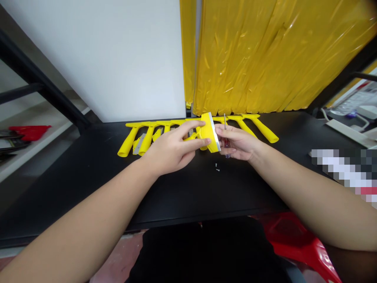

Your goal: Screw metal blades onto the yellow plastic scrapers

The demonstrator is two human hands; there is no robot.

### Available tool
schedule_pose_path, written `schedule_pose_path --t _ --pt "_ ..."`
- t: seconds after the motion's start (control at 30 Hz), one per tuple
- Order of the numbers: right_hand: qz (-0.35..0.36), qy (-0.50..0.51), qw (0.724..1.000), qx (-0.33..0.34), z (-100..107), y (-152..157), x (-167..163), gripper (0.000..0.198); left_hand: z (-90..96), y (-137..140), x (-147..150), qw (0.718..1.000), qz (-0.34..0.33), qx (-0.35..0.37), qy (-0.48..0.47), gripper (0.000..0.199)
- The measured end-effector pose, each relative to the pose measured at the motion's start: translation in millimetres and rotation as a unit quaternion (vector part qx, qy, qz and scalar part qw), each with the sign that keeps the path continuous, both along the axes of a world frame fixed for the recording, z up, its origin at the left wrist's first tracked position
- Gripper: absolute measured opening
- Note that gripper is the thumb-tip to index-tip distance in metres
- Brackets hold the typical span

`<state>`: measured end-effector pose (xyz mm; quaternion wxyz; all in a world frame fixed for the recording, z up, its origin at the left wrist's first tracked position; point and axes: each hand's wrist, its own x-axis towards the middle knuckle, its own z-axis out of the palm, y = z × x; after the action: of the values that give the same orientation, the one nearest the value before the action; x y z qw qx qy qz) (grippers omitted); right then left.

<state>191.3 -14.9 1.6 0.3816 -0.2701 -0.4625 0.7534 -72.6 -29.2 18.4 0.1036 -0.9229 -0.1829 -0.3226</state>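
Above the black table, my left hand [173, 147] grips a yellow scraper [208, 131], its fingers lying along the wide head. A silver blade strip [215, 133] runs along the head's right edge. At that edge, my right hand [240, 142] has its fingertips against or close to the blade. A small screwdriver [226, 143] with a dark red handle is held in the same hand, its thin shaft upward. Two tiny screws [217, 170] lie on the table below the scraper. Several yellow scraper handles [126, 144] stand in a row behind my hands.
The black table [188, 196] has a white panel [118, 59] and yellow plastic sheeting [265, 59] behind it. Dark metal posts [44, 82] rise at the sides. Metal and yellow pieces [139, 144] lie among the handles. A red stool [294, 236] stands below the front edge.
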Motion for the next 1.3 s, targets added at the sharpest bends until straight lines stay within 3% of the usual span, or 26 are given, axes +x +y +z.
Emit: schedule_pose_path --t 0.47,1.13,1.3 --pt "0.010 -0.001 1.000 -0.022 4.1 -0.1 2.8 0.035 -0.5 0.7 -1.0 1.000 0.003 0.000 -0.001 0.043" --pt "0.047 -0.006 0.999 0.019 4.2 0.5 5.2 0.032 0.4 1.5 -1.2 1.000 -0.017 -0.013 -0.013 0.044" --pt "0.020 -0.023 0.999 0.034 7.0 -2.0 2.9 0.029 0.1 1.4 -0.7 1.000 -0.012 -0.018 -0.012 0.043"
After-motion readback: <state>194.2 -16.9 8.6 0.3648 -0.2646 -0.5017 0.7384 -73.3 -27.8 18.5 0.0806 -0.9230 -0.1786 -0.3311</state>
